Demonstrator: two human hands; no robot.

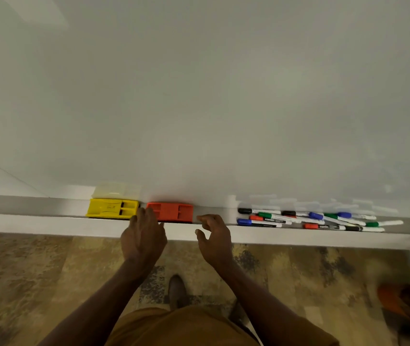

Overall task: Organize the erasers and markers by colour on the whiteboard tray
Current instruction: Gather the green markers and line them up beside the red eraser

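1. The red eraser [174,212] lies flat on the tray [37,208]. Its long axis runs along the ledge, left to right, close under the whiteboard [199,96]. It sits straight ahead of both hands, framed between them.
2. The left hand [143,237] is the nearer one. Its fingers are stretched out fairly straight, with the tips at the eraser's left end, over the narrow gap that parts it from the yellow eraser [111,208]. I cannot tell from here whether the tips actually touch the red plastic. The hand grasps nothing.
3. The right hand [215,237] hovers just off the eraser's right end. The forefinger reaches toward the eraser, the thumb is held apart below, and the other fingers are loosely curled. It holds nothing either.
4. The two hands bracket the red eraser end to end, so a slide along the tray looks the likely move. The yellow eraser stands just beside it on the left, nearly in line, and would block a push that way.
5. On the right, the nearest obstacle is the markers [311,219], well apart from the erasers. They lie in a loose heap with black, green, blue and red caps mixed, and several cross one another. By the look of it, none is sorted by colour yet.
6. Below the ledge I see a shoe [177,289] on the mottled floor and an orange pot [391,299], blurred, at the right edge.
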